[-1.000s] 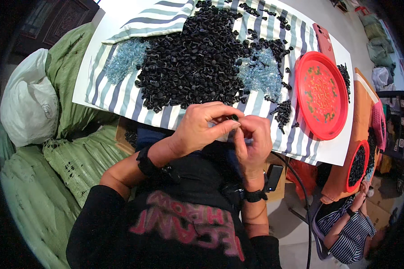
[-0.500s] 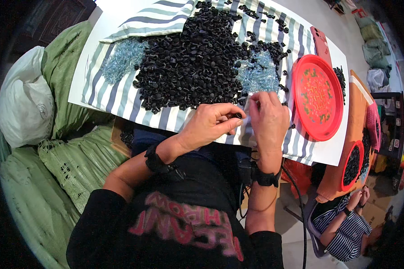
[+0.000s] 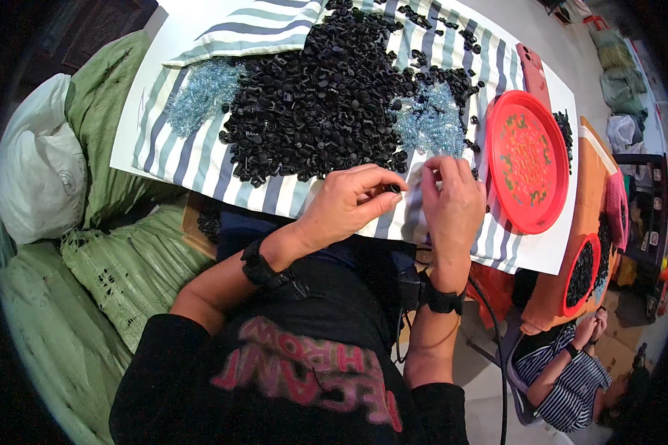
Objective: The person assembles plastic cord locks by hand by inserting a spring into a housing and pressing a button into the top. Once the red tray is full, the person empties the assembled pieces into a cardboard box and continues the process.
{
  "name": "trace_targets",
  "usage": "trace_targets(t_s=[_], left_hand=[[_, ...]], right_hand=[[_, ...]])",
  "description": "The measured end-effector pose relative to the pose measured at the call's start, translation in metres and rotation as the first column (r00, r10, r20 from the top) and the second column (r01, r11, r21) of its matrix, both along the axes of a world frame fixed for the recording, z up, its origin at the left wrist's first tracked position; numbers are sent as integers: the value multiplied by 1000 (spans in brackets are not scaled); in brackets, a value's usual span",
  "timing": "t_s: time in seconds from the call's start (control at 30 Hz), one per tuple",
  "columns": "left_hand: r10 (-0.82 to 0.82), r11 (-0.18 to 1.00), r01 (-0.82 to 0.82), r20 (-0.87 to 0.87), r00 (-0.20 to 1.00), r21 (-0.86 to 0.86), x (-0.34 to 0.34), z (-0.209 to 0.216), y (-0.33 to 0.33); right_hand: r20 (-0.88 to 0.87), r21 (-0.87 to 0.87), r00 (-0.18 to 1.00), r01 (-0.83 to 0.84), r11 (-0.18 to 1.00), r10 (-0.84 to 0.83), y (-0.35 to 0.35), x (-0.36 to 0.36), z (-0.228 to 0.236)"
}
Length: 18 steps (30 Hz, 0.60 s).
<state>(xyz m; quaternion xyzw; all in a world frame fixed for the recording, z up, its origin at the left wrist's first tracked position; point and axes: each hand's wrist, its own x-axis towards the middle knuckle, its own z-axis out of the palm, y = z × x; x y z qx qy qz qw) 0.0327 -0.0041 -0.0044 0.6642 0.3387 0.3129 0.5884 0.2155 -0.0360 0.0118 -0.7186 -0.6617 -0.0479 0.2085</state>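
Between its thumb and forefinger, my left hand (image 3: pixel 343 199) pinches a small round black plastic part (image 3: pixel 392 188) over the striped cloth's near side. My right hand (image 3: pixel 453 200) is a short way to the right, just below a pile of small clear bluish pieces (image 3: pixel 427 122). Its thumb and fingertips are drawn together; anything between them is too small or hidden to make out. A large heap of black plastic parts (image 3: pixel 312 104) covers the middle of the cloth beyond my left hand. More clear bluish pieces (image 3: pixel 200 96) lie at the heap's left.
A red round tray (image 3: pixel 527 215) stands at the table's right, with a red phone (image 3: pixel 533 74) behind it. The striped cloth (image 3: pixel 260 33) is folded over at the far left. Green sacks (image 3: pixel 126 267) fill the left side. Another person (image 3: pixel 564 378) sits at lower right.
My right hand has shifted slightly right, widening the gap to my left hand. My left hand stays almost in place, still pinching the black part.
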Motion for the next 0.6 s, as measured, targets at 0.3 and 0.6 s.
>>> trace_targets(t_s=[0.3, 0.6], left_hand=[[1, 999, 0, -26, 1000, 47, -2, -2, 0], [-24, 999, 24, -7, 1000, 38, 0, -3, -3]], right_hand=[[-173, -27, 976, 128, 991, -130, -40, 16, 7], [-145, 79, 986, -70, 994, 81, 5, 0, -4]])
